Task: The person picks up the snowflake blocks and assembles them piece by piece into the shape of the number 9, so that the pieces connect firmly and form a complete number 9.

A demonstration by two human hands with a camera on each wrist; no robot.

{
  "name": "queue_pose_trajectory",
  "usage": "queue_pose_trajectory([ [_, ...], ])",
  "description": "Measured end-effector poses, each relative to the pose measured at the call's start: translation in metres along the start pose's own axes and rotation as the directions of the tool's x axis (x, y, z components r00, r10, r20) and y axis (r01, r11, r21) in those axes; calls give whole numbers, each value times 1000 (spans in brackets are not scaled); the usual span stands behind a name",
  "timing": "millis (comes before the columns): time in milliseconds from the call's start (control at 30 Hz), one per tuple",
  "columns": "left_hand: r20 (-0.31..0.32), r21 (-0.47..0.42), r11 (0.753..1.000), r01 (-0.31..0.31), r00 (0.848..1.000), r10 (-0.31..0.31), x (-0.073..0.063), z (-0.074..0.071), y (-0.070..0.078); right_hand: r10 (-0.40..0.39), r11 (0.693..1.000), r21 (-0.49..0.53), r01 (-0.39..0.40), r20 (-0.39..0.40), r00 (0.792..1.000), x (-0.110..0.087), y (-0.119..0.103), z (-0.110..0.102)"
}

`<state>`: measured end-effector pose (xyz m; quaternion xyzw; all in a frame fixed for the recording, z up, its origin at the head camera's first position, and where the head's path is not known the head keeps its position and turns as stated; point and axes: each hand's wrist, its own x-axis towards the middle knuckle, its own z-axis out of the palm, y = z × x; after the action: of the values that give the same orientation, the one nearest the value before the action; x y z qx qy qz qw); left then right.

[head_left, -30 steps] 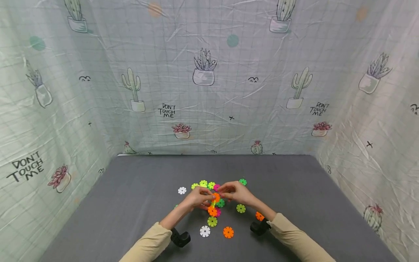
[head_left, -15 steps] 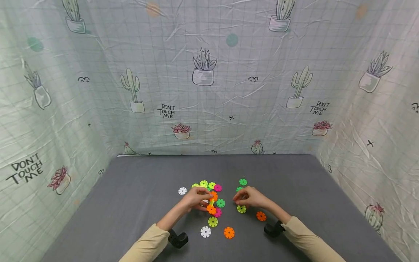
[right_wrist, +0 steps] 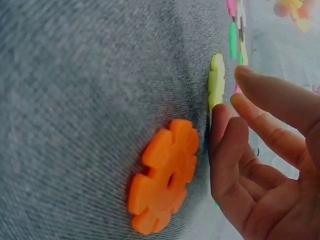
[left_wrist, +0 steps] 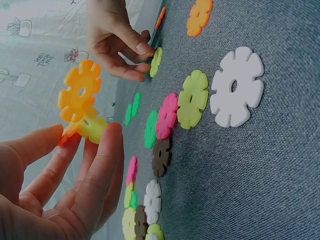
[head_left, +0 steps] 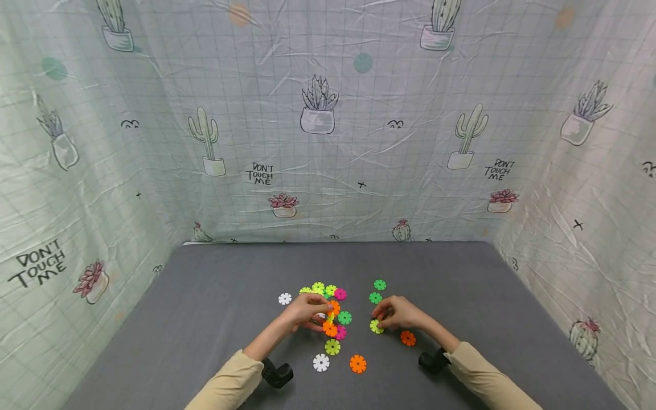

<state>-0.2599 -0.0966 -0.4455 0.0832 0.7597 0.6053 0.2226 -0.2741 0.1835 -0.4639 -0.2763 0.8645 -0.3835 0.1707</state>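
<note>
Plainly, a wrinkled cactus-print curtain (head_left: pixel 328 154) hung beyond the linked orange-and-yellow discs (left_wrist: pixel 80 102), which the left hand (head_left: pixel 306 310) pinched above a grey, fabric-textured surface (head_left: pixel 230 285). Since half a second earlier, the right hand (head_left: pixel 400 314) had shifted to a yellow-green disc (head_left: pixel 375 327) right of them, thumb and fingers parted. These discs looked smooth, flower-shaped, notched.
</note>
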Motion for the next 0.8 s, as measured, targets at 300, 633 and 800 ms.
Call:
queue_pose_trajectory([
  [300, 4, 3, 1000, 13, 1000, -13, 0, 2, 0, -22, 996, -89, 22, 0, 1000, 0, 0, 1],
  [633, 32, -22, 999, 29, 999, -28, 2, 5, -1, -51, 992, -110, 54, 29, 998, 3, -1, 1],
  [800, 37, -33, 999, 27, 999, -26, 3, 6, -2, -63, 997, -38, 64, 14, 998, 3, -10, 2],
])
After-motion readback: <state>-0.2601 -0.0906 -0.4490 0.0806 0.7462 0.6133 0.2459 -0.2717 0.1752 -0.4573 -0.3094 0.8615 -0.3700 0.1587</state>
